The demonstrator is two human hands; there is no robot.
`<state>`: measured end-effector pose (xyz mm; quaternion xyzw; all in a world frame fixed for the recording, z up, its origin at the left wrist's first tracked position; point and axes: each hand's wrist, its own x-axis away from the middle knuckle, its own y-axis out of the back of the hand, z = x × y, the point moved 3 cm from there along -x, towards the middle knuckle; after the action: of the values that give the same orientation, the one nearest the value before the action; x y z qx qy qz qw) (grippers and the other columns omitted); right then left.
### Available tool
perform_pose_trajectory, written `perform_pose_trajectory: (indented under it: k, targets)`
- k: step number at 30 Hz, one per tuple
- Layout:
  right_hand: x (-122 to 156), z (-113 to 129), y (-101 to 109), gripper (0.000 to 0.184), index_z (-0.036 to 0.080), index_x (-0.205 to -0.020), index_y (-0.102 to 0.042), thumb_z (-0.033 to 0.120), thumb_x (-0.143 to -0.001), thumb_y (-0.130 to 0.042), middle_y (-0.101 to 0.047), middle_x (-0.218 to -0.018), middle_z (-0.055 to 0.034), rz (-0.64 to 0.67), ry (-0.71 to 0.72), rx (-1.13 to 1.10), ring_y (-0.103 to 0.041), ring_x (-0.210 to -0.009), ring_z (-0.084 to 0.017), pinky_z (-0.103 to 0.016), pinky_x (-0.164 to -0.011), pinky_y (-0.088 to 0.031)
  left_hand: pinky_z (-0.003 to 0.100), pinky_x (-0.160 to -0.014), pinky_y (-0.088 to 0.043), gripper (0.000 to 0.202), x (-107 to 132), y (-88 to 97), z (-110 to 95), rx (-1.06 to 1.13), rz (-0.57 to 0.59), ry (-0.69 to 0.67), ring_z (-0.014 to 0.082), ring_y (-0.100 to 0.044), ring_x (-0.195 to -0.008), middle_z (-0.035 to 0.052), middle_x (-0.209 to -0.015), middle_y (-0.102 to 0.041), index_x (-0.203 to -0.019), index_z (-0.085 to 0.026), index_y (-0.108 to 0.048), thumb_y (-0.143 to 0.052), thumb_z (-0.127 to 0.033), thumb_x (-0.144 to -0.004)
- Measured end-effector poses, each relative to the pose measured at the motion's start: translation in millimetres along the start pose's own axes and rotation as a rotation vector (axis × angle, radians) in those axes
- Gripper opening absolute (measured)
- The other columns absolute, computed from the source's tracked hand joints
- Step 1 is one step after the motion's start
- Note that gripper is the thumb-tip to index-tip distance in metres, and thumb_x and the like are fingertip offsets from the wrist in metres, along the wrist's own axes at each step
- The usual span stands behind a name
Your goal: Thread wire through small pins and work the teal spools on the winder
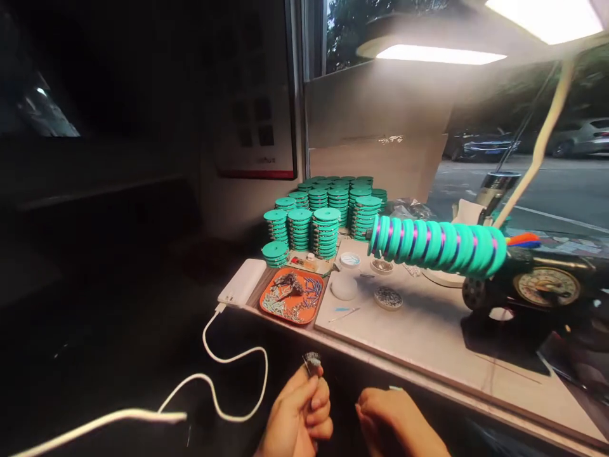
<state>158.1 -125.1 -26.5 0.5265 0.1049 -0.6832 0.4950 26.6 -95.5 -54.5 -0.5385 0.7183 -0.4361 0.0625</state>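
My left hand is closed, thumb pressed over the fingers, around a bundle of small thin metal pieces whose grey tips stick out at the top. My right hand is to its right, fingers curled down and inward. A small pale sliver shows at its upper edge, and what the fingers hold, if anything, is hidden. Both hands are below the front edge of the worktable. Beyond the left hand is an orange tray holding several heaps of small metal and pale pieces.
Teal spools stand stacked at the back. A row of teal rings sits on a rod by a black machine. A dish of beads, a white dome and a white power bank with a cable are nearby.
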Motion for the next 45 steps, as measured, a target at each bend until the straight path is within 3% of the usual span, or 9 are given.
perform_pose_trajectory:
  k: [2,7,12,16,20,24,32,38,45]
  targets:
    - [-0.1,-0.5,-0.9,0.017,0.022,-0.061,-0.049,0.022,-0.078,-0.048,-0.047,-0.043,0.0059,0.095,0.095,0.036,-0.041,-0.033,-0.005,-0.018,-0.037,-0.033,0.016,-0.038,-0.008,0.033,1.6,-0.3,-1.1,-0.075,-0.014,-0.021,0.0012,-0.015,-0.038,-0.0087,-0.048,-0.031,-0.079,-0.016,-0.048,-0.067,-0.035,-0.061]
    - [4.3,9.9,-8.1,0.01,0.02,-0.072,-0.047,0.014,-0.079,-0.044,-0.054,-0.053,0.0021,0.057,-0.039,0.107,-0.046,-0.044,-0.008,-0.023,-0.049,-0.037,0.017,-0.037,-0.003,0.032,8.0,-1.7,-3.1,-0.261,-0.089,-0.07,0.0016,-0.006,-0.038,-0.0104,-0.046,-0.026,-0.074,-0.018,-0.041,-0.059,-0.044,-0.067]
    - [5.4,13.5,-13.1,0.012,0.019,-0.073,-0.047,0.008,-0.075,-0.046,-0.052,-0.053,0.0024,0.148,0.01,0.074,-0.047,-0.046,-0.008,-0.023,-0.054,-0.04,0.018,-0.038,-0.005,0.034,7.9,0.8,1.8,-0.269,-0.112,-0.093,0.0016,-0.009,-0.039,-0.0098,-0.048,-0.026,-0.065,-0.018,-0.036,-0.058,-0.043,-0.068]
    - [3.8,9.7,-12.2,0.013,0.018,-0.074,-0.049,0.006,-0.071,-0.051,-0.055,-0.056,0.0042,0.251,0.131,0.095,-0.053,-0.048,-0.006,-0.023,-0.073,-0.043,0.018,-0.039,-0.007,0.032,6.5,2.2,1.6,-0.268,-0.134,-0.122,0.0022,-0.011,-0.041,-0.009,-0.05,-0.027,-0.065,-0.017,-0.037,-0.057,-0.041,-0.07]
    - [4.2,8.2,-10.3,0.012,0.018,-0.074,-0.051,0.007,-0.07,-0.054,-0.058,-0.06,0.0043,0.258,0.136,0.113,-0.057,-0.053,-0.006,-0.021,-0.083,-0.039,0.018,-0.04,-0.008,0.033,6.9,2.6,2.6,-0.274,-0.138,-0.139,0.0024,-0.012,-0.042,-0.0088,-0.05,-0.027,-0.064,-0.017,-0.036,-0.056,-0.042,-0.07]
    - [9.0,6.5,-12.0,0.01,0.019,-0.074,-0.051,0.01,-0.071,-0.054,-0.06,-0.062,0.0059,0.272,0.15,0.123,-0.058,-0.055,-0.005,-0.021,-0.085,-0.036,0.018,-0.041,-0.009,0.03,7.8,2.4,3.0,-0.282,-0.132,-0.139,0.0031,-0.013,-0.044,-0.0085,-0.052,-0.026,-0.067,-0.016,-0.038,-0.056,-0.04,-0.071]
    - [11.9,13.1,-17.0,0.014,0.018,-0.075,-0.049,0.005,-0.076,-0.045,-0.058,-0.064,0.0042,0.165,0.006,0.014,-0.054,-0.056,-0.005,-0.025,-0.088,-0.032,0.018,-0.038,-0.005,0.023,10.2,1.4,2.4,-0.335,-0.163,-0.105,0.0029,-0.009,-0.041,-0.0103,-0.049,-0.024,-0.078,-0.017,-0.041,-0.048,-0.039,-0.075]
    - [10.7,18.5,-15.7,0.016,0.018,-0.078,-0.048,0.004,-0.079,-0.041,-0.057,-0.065,0.0024,0.12,-0.105,-0.045,-0.052,-0.056,-0.006,-0.028,-0.084,-0.035,0.018,-0.038,-0.004,0.022,10.6,3.1,2.6,-0.349,-0.185,-0.087,0.0026,-0.007,-0.04,-0.0113,-0.046,-0.021,-0.071,-0.018,-0.037,-0.049,-0.036,-0.074]
    - [16.1,12.3,-21.5,0.015,0.019,-0.078,-0.048,0.005,-0.076,-0.043,-0.058,-0.062,0.0035,0.224,0.051,0.013,-0.055,-0.055,-0.006,-0.025,-0.083,-0.041,0.018,-0.039,-0.006,0.024,8.7,3.7,2.1,-0.365,-0.206,-0.157,0.0021,-0.01,-0.041,-0.011,-0.046,-0.025,-0.072,-0.016,-0.042,-0.055,-0.035,-0.07]
